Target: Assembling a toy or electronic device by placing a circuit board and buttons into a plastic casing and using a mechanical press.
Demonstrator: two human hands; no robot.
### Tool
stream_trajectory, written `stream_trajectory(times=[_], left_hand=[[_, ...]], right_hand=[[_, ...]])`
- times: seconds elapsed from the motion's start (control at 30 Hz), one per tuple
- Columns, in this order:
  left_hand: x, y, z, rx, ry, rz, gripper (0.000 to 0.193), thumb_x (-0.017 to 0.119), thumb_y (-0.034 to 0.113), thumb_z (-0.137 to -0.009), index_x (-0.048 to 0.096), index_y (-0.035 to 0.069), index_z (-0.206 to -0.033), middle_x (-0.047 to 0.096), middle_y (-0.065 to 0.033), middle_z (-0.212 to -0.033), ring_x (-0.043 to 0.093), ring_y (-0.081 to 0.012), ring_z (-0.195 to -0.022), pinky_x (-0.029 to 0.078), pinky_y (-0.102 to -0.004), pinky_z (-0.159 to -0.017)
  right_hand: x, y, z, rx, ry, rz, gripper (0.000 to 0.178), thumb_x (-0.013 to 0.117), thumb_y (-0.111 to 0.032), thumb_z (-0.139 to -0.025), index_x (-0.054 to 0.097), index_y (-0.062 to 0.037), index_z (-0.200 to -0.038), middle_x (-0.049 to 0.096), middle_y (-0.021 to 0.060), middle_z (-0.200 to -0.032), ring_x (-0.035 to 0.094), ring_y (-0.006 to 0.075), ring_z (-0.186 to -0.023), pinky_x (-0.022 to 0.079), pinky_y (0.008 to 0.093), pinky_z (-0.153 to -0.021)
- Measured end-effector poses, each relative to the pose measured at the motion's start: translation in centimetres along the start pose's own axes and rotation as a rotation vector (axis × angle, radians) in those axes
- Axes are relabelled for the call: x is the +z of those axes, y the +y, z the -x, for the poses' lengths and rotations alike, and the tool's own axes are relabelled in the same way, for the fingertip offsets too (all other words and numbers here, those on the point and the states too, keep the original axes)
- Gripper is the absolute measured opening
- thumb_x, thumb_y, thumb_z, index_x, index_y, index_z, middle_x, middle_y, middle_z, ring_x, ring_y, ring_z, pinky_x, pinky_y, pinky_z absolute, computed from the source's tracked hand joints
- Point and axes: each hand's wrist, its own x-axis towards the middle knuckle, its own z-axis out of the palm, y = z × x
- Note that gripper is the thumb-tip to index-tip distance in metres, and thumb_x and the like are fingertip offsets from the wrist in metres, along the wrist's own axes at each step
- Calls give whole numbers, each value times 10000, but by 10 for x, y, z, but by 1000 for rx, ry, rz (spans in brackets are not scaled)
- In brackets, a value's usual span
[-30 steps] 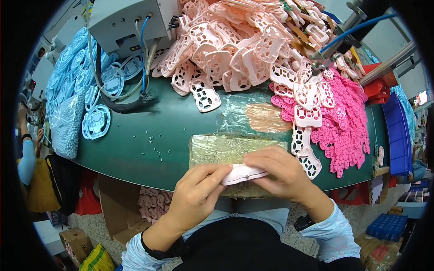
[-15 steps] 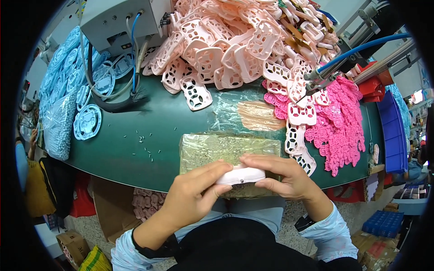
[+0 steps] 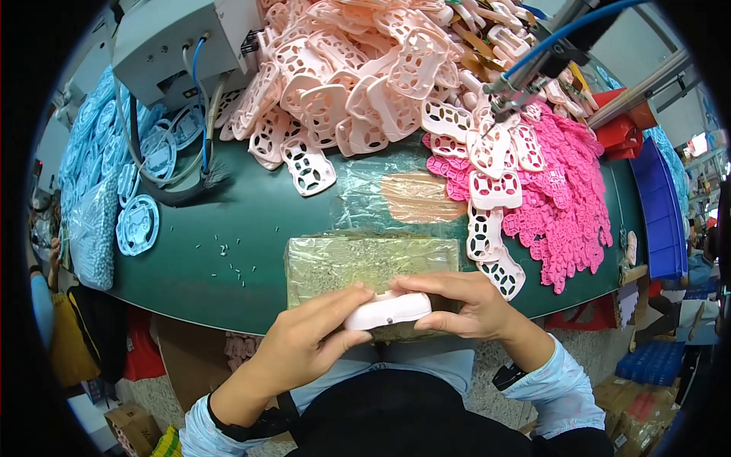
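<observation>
A pale pink plastic casing (image 3: 390,311) with a rounded edge is held on edge between my two hands, close to my body. My left hand (image 3: 316,324) grips its left end, thumb below and fingers along the top. At the other end my right hand (image 3: 464,305) pinches it, fingers over the top and thumb underneath. A small dark spot shows on the side facing me. Beneath the hands lies a block wrapped in clear tape (image 3: 327,263), at the front edge of the green table (image 3: 251,221). The casing's far face is hidden.
Pale pink perforated plates (image 3: 350,91) are heaped at the back. Bright pink parts (image 3: 560,190) pile up on the right under a metal arm with a blue hose (image 3: 510,95). Blue parts and a bag of beads (image 3: 91,247) sit left, near a grey machine (image 3: 164,53). Tiny pins (image 3: 225,250) lie scattered.
My hands, still on the casing, have shifted slightly left and down in the picture, and the casing is tilted a little. The view has shifted too, with the metal arm now farther left.
</observation>
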Motion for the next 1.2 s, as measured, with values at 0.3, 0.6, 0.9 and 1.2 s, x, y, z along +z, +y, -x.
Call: stream_trajectory(times=[0.3, 0.6, 0.9, 1.2], left_hand=[[12, 11, 5, -195, 132, 324, 396, 759, 44, -781, 653, 10, -1161, 699, -170, -1027, 695, -238, -873, 541, -309, -771], [18, 19, 2, -256, 155, 362, 360, 711, 33, -838, 630, -12, -1186, 694, -130, -1053, 676, -183, -930, 536, -286, -788], [-13, 11, -24, -838, -262, 909, 406, 580, 195, -972, 544, -58, -1287, 666, -110, -1045, 652, -150, -841, 560, -278, -692], [19, 6, -11, 218, 70, -279, 422, 744, 134, -770, 601, -22, -1134, 665, -147, -994, 663, -309, -833, 539, -364, -702]], right_hand=[[20, -26, 0, 45, 108, -475, 501, 599, -216, -947, 463, 82, -1326, 591, 236, -1246, 587, 288, -1161, 451, 379, -1008], [28, -18, -7, 70, 311, -318, 293, 579, -127, -950, 584, 15, -1206, 675, 110, -1077, 637, 170, -986, 503, 298, -861], [0, -18, -1, -498, 144, 538, 396, 775, -101, -760, 630, 10, -1111, 659, 156, -1039, 659, 322, -946, 562, 392, -799], [3, 1, 3, -388, 130, 574, 415, 746, -128, -793, 595, 27, -1147, 656, 147, -997, 652, 313, -847, 545, 375, -721]])
